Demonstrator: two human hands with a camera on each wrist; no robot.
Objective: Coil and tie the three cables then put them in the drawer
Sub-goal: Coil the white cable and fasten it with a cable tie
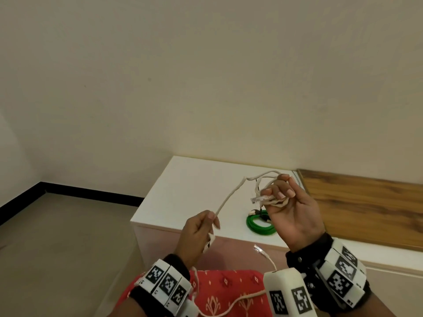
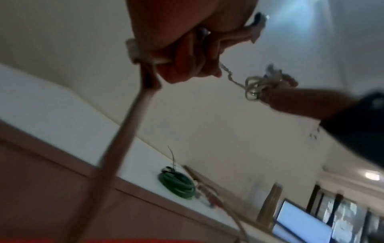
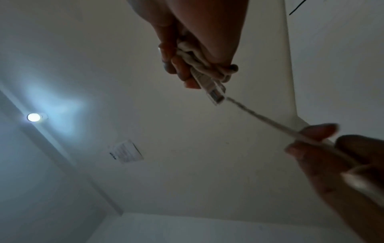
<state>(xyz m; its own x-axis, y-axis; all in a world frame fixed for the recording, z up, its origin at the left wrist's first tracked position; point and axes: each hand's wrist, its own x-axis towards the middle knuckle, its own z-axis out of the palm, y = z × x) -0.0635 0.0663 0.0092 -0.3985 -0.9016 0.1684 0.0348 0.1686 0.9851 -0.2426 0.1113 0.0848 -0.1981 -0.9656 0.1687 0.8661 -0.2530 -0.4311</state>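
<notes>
A white cable runs taut between my two hands above the white cabinet top. My right hand grips several coiled loops of it, with a clear plug sticking out leftward; in the right wrist view the loops and plug show clearly. My left hand pinches the cable lower left and lets the slack hang down over my lap. A green cable, coiled and tied, lies on the cabinet top below my right hand; it also appears in the left wrist view.
A wooden board lies on the surface to the right. The cable's free end with a second plug dangles over my red patterned clothing. The cabinet's front face is below the top. Bare floor spreads to the left.
</notes>
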